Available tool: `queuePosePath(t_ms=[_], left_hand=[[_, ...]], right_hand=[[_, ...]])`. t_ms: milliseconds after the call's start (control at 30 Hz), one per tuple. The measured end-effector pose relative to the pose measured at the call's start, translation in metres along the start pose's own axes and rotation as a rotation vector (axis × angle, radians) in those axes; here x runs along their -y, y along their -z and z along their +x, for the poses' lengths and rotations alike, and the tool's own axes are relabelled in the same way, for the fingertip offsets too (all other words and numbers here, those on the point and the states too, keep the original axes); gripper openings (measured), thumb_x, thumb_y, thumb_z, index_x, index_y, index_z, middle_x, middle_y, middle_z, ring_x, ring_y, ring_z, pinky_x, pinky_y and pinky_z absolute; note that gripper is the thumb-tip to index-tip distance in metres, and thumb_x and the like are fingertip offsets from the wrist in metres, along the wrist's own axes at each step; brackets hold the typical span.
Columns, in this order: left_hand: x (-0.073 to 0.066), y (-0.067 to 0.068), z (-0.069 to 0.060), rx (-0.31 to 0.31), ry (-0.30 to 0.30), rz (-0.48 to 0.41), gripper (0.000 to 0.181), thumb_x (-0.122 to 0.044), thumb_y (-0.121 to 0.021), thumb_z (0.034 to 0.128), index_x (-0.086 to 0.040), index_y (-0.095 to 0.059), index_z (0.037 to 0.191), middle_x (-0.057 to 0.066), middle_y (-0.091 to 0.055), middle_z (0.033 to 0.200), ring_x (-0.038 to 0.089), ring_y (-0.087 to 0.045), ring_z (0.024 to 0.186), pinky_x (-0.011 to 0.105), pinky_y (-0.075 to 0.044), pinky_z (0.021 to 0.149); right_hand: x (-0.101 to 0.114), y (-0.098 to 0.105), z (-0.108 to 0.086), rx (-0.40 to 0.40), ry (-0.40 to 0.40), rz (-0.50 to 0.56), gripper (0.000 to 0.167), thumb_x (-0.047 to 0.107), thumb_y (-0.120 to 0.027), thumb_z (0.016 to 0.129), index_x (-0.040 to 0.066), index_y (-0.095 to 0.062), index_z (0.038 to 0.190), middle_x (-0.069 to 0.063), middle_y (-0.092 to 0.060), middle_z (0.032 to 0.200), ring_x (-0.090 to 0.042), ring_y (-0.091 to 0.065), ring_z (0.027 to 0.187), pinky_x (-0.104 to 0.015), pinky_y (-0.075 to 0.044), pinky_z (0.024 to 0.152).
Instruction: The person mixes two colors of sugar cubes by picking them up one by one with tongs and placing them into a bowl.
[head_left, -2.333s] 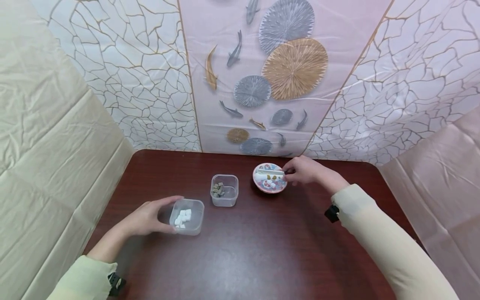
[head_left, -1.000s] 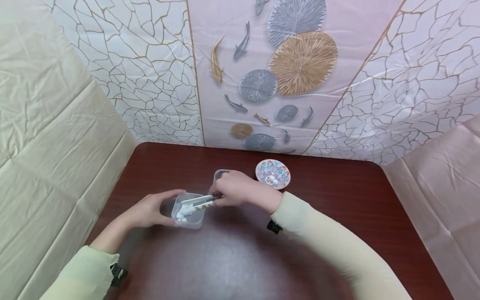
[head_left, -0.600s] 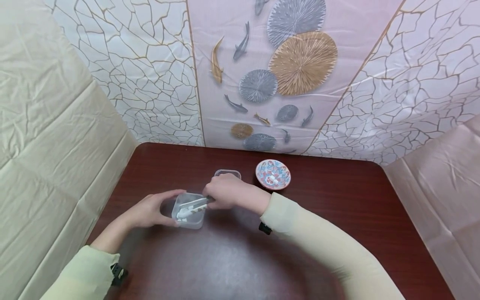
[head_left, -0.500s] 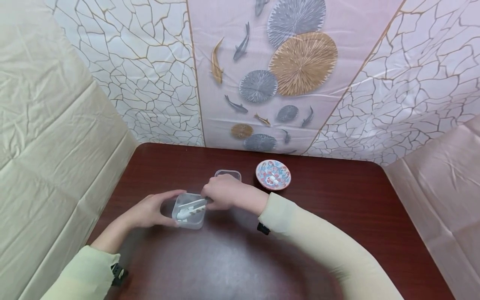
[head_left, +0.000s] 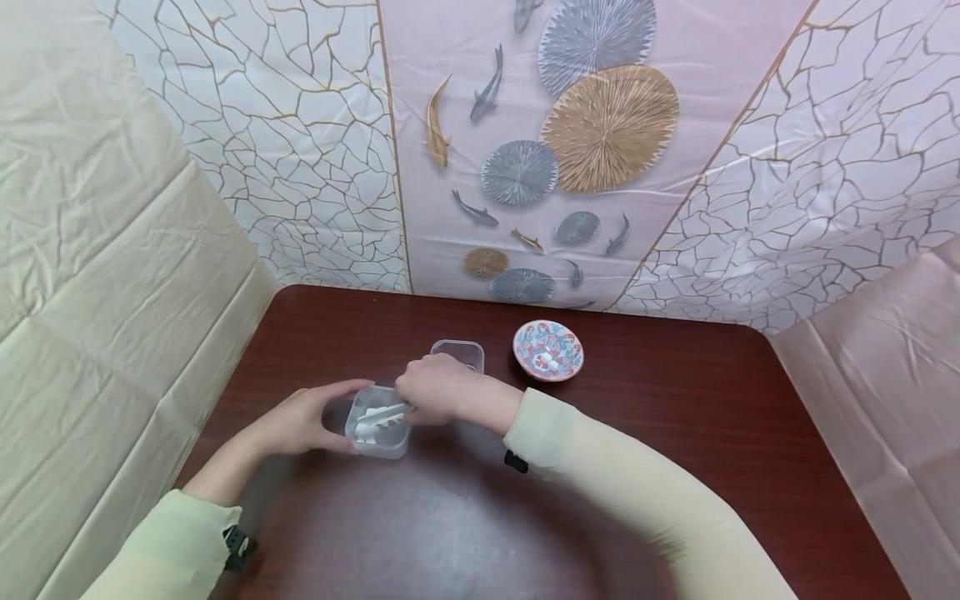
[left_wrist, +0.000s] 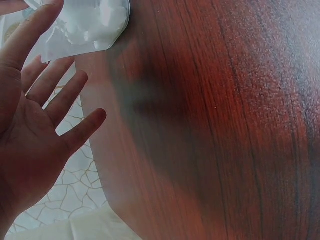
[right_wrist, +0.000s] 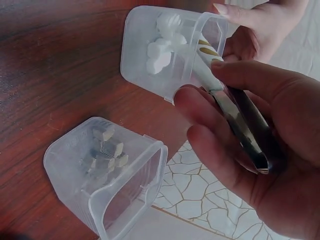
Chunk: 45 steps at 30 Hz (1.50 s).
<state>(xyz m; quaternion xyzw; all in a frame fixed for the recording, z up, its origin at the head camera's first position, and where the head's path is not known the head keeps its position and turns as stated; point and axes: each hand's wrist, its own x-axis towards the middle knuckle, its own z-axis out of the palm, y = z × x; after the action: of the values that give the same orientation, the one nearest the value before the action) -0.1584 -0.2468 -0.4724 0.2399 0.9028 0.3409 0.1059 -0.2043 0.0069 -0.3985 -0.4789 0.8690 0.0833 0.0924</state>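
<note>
My left hand (head_left: 303, 421) holds a clear plastic container (head_left: 390, 450) between thumb and forefinger; the other fingers spread apart in the left wrist view. White cube-like pieces (right_wrist: 159, 56) lie inside. Tongs (right_wrist: 232, 112) with a dark and metal handle and white, gold-patterned arms are gripped in my right hand (head_left: 435, 387). Their tips reach down into that container among the white pieces; whether a piece is pinched cannot be told. Partly behind the right hand stands a second clear container (right_wrist: 65, 165), with several grey-brown cubes (right_wrist: 107, 150) in it.
A small patterned dish (head_left: 528, 342) in red, blue and white stands at the back, right of the containers, with white pieces (head_left: 550, 362) on it. The dark wooden table (head_left: 450, 517) meets patterned fabric (head_left: 517, 225) at its back edge.
My right hand has brought the tongs left from the dish into the container of white pieces. The tongs' arms have drawn closer together over the last half second. The left hand keeps its hold.
</note>
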Motion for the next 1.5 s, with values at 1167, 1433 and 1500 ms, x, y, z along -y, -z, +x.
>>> queuePosePath(t_ms=[1167, 1433, 1500], left_hand=[[0.002, -0.001, -0.002, 0.004, 0.027, 0.014, 0.094, -0.039, -0.098, 0.0748, -0.013, -0.055, 0.155, 0.012, -0.068, 0.141, 0.032, -0.064, 0.125, 0.058, -0.051, 0.103], [0.004, -0.002, 0.0, -0.012, -0.003, 0.027, 0.094, -0.041, -0.099, 0.0742, -0.013, -0.056, 0.154, 0.012, -0.07, 0.139, 0.03, -0.065, 0.122, 0.055, -0.052, 0.101], [0.004, -0.002, 0.001, -0.012, -0.01, 0.028, 0.094, -0.041, -0.099, 0.0742, -0.013, -0.057, 0.154, 0.012, -0.069, 0.14, 0.031, -0.066, 0.123, 0.055, -0.052, 0.1]], right_hand=[[-0.069, 0.006, -0.085, -0.246, 0.116, 0.335, 0.014, 0.017, -0.075, 0.098, 0.017, -0.07, 0.085, 0.012, -0.049, 0.065, -0.004, -0.039, 0.058, -0.027, -0.037, 0.056], [-0.095, 0.008, -0.117, -0.236, 0.025, 0.361, 0.007, 0.02, -0.076, 0.099, 0.02, -0.077, 0.092, 0.02, -0.06, 0.064, 0.005, -0.056, 0.065, -0.028, -0.051, 0.07], [-0.103, 0.008, -0.127, -0.238, -0.003, 0.368, 0.006, 0.021, -0.076, 0.099, 0.021, -0.078, 0.093, 0.019, -0.063, 0.067, 0.005, -0.057, 0.066, -0.029, -0.052, 0.071]])
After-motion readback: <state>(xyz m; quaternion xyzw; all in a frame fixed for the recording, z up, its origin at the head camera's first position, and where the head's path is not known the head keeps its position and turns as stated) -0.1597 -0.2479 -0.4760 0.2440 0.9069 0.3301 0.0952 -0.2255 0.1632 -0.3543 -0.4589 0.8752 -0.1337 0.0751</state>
